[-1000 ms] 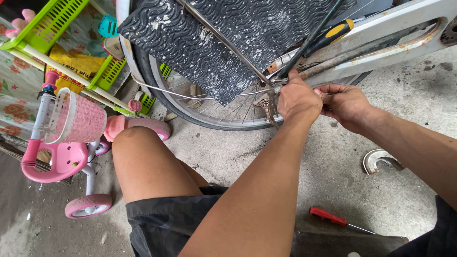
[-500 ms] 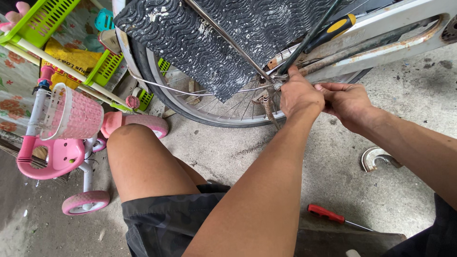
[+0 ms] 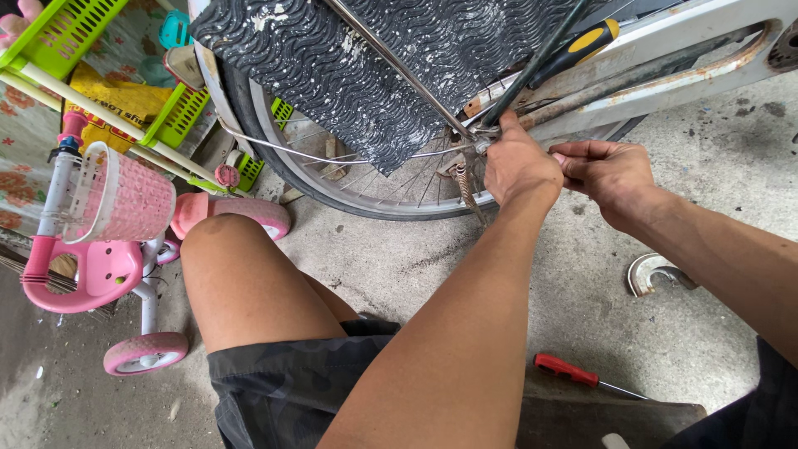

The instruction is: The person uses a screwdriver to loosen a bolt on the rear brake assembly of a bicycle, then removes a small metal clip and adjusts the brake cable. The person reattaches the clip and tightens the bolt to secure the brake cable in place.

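L hand (image 3: 519, 162) pinched the axle nut (image 3: 480, 143) at the rear wheel (image 3: 366, 195); R hand (image 3: 607, 170) curled shut just beside, contents not visible.

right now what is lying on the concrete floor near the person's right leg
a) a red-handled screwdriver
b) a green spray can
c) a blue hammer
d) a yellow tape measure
a, since a red-handled screwdriver lies flat on the concrete floor below the right forearm, while both hands work up at the bicycle wheel.
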